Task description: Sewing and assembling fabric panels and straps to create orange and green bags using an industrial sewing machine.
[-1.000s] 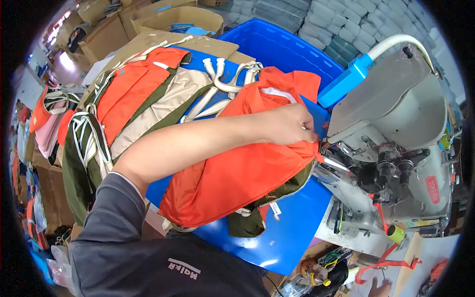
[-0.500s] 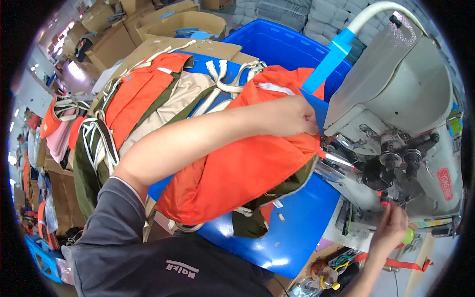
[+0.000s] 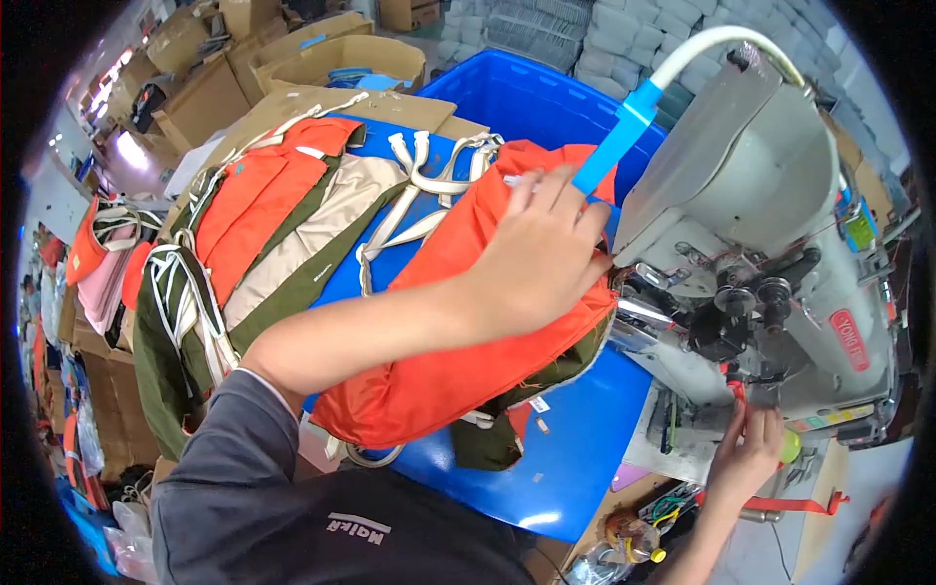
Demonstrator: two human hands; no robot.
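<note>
The left hand reaches across the orange fabric piece, its fingers bent and spread apart over the far right part of the cloth, with no hold closed on it; whether every fingertip touches the cloth I cannot tell. That piece lies on the blue tabletop, just left of the grey machine, its right corner close against the machine's metal parts and a dark olive underside showing along its near right edge. At the near right, the right hand has thumb and fingers pinched together on a red strip below the machine's black fittings. To the left of the orange piece lie more orange, beige and olive pieces, with white straps between them. A blue bin stands at the far side, and a bottle with a yellow cap lies near, below the tabletop
</note>
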